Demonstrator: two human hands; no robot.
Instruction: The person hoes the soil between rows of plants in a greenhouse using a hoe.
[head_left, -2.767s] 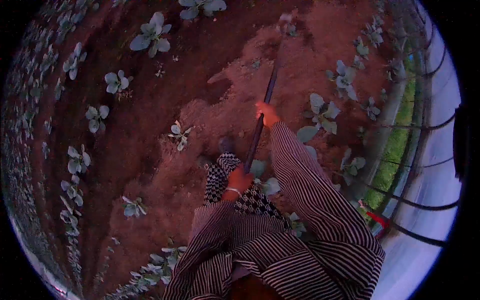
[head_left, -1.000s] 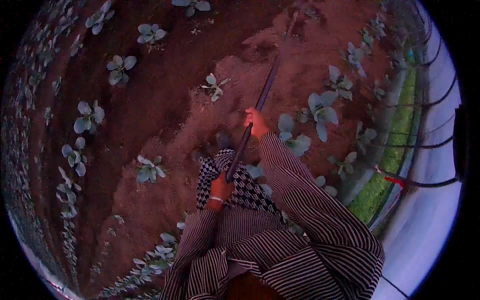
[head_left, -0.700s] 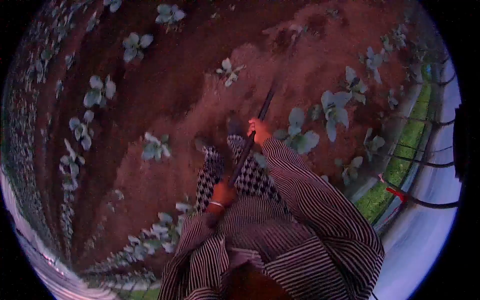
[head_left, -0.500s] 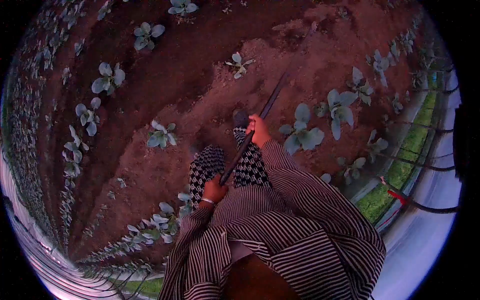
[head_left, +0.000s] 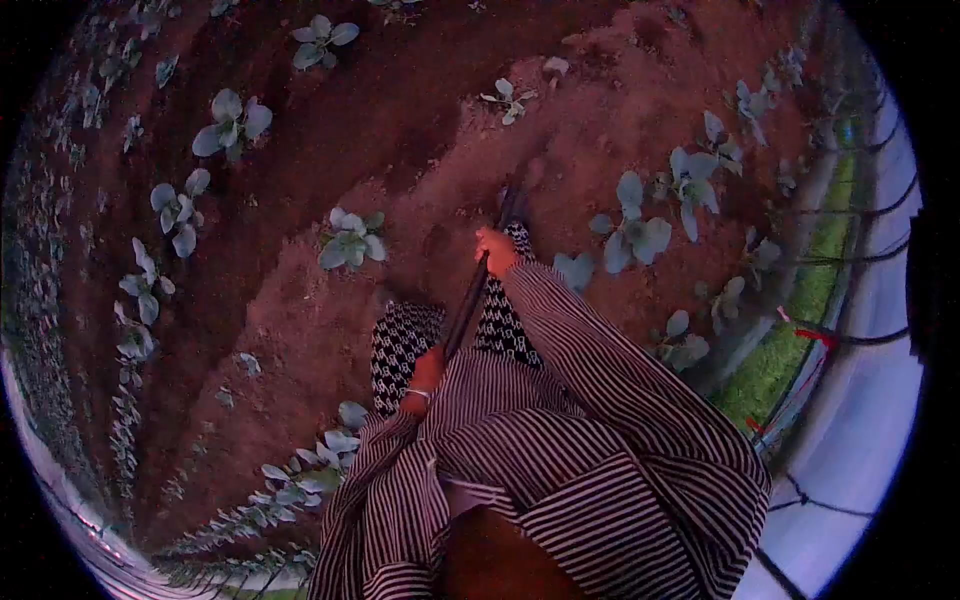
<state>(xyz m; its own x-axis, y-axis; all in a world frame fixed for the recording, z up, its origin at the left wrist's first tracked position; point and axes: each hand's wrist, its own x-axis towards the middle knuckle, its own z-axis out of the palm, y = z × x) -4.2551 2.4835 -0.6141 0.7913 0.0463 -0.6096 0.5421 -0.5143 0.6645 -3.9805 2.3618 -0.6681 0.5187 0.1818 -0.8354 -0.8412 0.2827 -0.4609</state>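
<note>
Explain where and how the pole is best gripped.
Probably at two spaced places along the pole, coming from the side of the body: left hand nearer, right hand farther out, both wrapped around. It is long, thin and slants away from the body, so spaced hands should steady it.

The pole (head_left: 468, 308) looks smooth and matt, its material unclear. The 2 striped sleeves (head_left: 615, 345) and patterned trousers (head_left: 398, 345) are matt cloth. Soil (head_left: 290, 310) looks rough and crumbly, the broad leaves (head_left: 652, 240) smooth and dull, the pale sheeting (head_left: 860, 430) smooth like plastic.
</note>
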